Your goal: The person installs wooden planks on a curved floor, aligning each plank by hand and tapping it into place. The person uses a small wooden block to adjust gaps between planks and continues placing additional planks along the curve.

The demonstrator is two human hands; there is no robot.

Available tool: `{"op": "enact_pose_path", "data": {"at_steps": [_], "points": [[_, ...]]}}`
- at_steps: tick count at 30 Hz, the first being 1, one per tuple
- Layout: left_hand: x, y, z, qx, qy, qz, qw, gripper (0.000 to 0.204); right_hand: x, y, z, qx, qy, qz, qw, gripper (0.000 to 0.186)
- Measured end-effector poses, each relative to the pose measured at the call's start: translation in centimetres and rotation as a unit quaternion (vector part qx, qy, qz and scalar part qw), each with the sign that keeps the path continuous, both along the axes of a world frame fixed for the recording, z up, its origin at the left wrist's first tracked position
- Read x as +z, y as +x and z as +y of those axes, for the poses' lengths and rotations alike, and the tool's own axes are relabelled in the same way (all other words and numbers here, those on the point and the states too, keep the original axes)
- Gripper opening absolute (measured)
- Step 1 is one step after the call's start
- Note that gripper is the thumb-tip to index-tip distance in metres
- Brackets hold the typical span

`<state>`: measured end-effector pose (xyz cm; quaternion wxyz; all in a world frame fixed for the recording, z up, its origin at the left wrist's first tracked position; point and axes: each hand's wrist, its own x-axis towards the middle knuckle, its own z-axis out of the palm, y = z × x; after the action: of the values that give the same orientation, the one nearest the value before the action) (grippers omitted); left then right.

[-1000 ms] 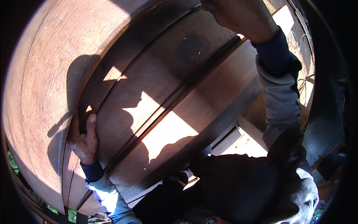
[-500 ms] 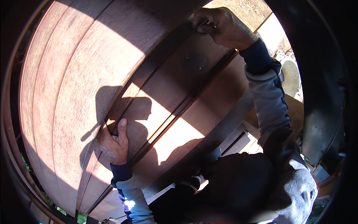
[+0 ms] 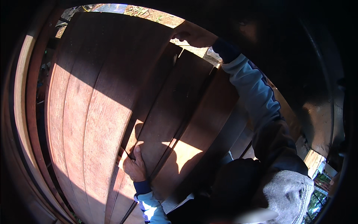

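A broad reddish-brown wooden panel (image 3: 91, 123), made of several lengthwise boards or strips, slants across the view. Its right edge lies over more wooden boards (image 3: 169, 95). My left hand (image 3: 135, 167) is at the near part of that edge, fingers curled around it and partly hidden, thumb pointing up over the boards beneath. At the far right corner my right hand (image 3: 195, 34) grips the panel's edge; shade hides some of its fingers. Sunlight crosses the panel in a bright band, and shadows fall over the boards near my left hand.
Long wooden rails (image 3: 31, 93) run along the left side. Sunlit ground with debris (image 3: 153, 15) shows beyond the far ends. A dark curved surface (image 3: 317, 74) fills the right side. A grey cap (image 3: 285, 194) shows at the lower right.
The view has shifted, bringing the panel's far end and the left rails into sight. Both hands keep their hold on the panel's edge, and the shadows on the boards have moved.
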<state>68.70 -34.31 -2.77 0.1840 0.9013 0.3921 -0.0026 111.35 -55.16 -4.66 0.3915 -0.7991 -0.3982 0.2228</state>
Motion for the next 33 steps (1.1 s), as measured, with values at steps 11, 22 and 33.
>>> {"op": "enact_pose_path", "data": {"at_steps": [11,22,33], "points": [[0.0,0.4,-0.4,0.065,-0.073,0.039,0.994,0.068,1.9,-1.1,1.4,-0.039,-0.115,0.161,0.979,0.036],[0.3,1.4,-1.1,-0.039,0.04,-0.157,0.986,0.051,-0.4,-1.6,1.5,-0.12,-0.04,0.16,0.979,0.036],[-0.3,0.7,-1.0,-0.013,0.067,-0.095,0.993,0.058,1.9,-3.1,1.9,-0.149,0.003,0.151,0.977,0.021]]}}
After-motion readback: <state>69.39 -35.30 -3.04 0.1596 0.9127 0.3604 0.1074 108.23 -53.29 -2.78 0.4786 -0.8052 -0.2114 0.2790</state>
